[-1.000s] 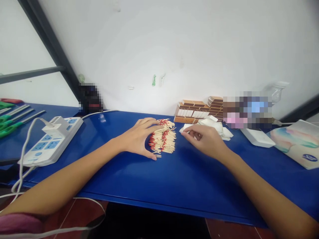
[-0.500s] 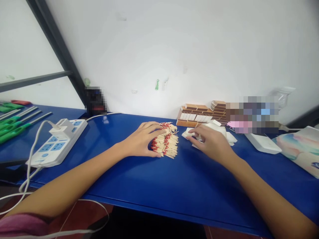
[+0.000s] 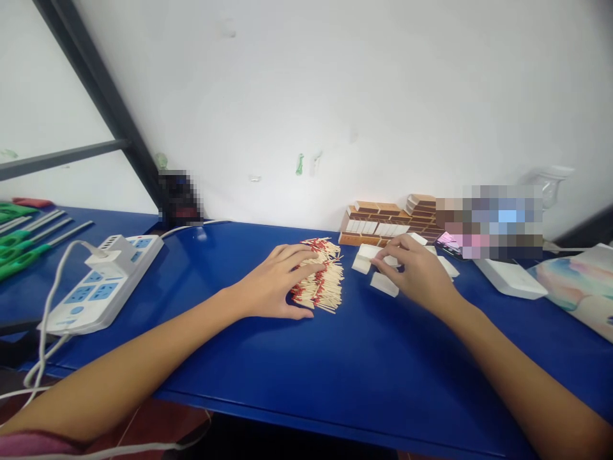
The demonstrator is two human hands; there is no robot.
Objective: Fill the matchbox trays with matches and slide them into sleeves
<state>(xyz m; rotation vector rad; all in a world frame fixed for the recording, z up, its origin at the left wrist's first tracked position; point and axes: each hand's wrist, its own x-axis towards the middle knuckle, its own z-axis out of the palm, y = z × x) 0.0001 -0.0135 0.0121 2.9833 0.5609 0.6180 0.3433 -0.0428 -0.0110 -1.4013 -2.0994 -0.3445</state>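
A pile of wooden matches (image 3: 328,284) with red heads lies in the middle of the blue table. My left hand (image 3: 275,284) rests against its left side, fingers spread over the matches and thumb on the table. To the right, my right hand (image 3: 421,271) pinches the edge of a small white matchbox tray (image 3: 368,251) between thumb and forefinger. Another white piece (image 3: 361,264) sits just below that tray. One more white tray (image 3: 384,285) lies nearer me, under the fingers. Further white trays (image 3: 449,267) are partly hidden behind my hand.
Brown matchboxes (image 3: 378,239) are stacked along the wall. A white power strip (image 3: 103,287) with cables lies left, beyond it green-handled lighters (image 3: 29,249). On the right are a phone (image 3: 450,245), a white box (image 3: 510,279) and a colourful pack (image 3: 579,284).
My right thumb and forefinger have closed on a white tray, and the trays under that hand now lie spread apart. My left hand has shifted slightly over the matches. The view has tilted a little.
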